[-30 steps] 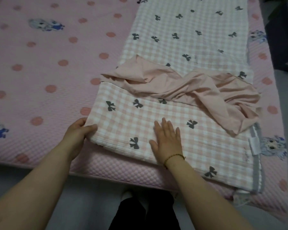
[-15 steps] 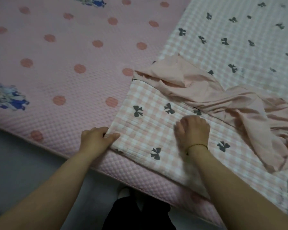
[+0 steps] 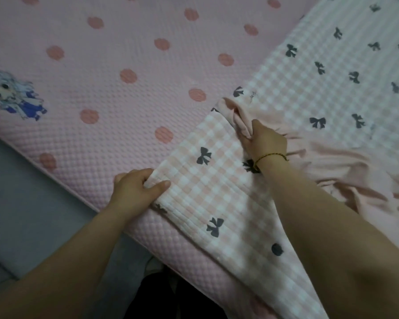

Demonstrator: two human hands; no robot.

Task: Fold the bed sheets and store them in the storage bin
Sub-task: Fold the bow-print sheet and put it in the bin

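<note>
Pink-checked sheet [image 3: 219,187] lies across the bed's [image 3: 97,72] near edge, its corner pinched in the left hand [image 3: 136,187]. Farther in, the right hand [image 3: 266,140], flat a moment ago, now clutches the plain pink layer [image 3: 332,166]; the next fold seems imminent.

The checked sheet [image 3: 219,192] runs off the top, right and bottom edges; the right forearm [image 3: 320,226] hides a strip of it. The plain pink sheet [image 3: 332,162] is cut by the right edge. Fingertips of the left hand [image 3: 134,189] are tucked under the checked corner, those of the right hand [image 3: 266,140] buried in pink folds.
</note>
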